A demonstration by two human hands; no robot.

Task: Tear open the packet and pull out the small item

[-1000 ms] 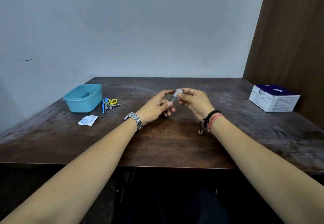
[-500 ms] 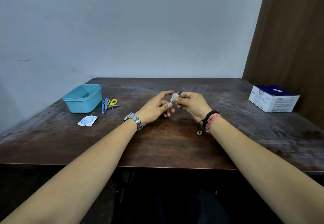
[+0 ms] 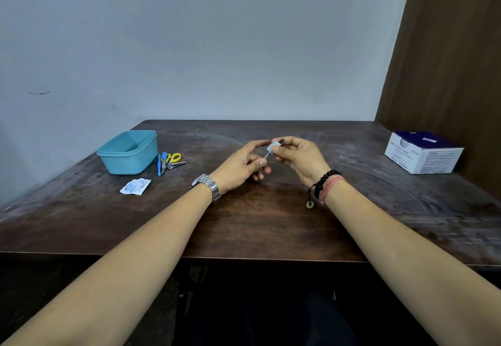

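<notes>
1. Table [image 3: 257, 226]: dark wood, worn, dull sheen.
2. Tub [image 3: 127, 153]: smooth turquoise plastic, matt.
3. Watch [image 3: 208, 187]: shiny metal links.
4. Box [image 3: 423, 153]: printed cardboard.
5. Packet [image 3: 135, 186]: crinkled paper.
6. Scissors [image 3: 170, 159]: metal blades, yellow plastic handles.

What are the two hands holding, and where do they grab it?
A thin metal tool: the left hand pinches its lower end, and the right hand pinches a small white pad around its upper part.

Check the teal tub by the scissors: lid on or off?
Off. The teal tub stands upright with its top open, its inner walls and floor visible; no lid shows on the table.
</notes>
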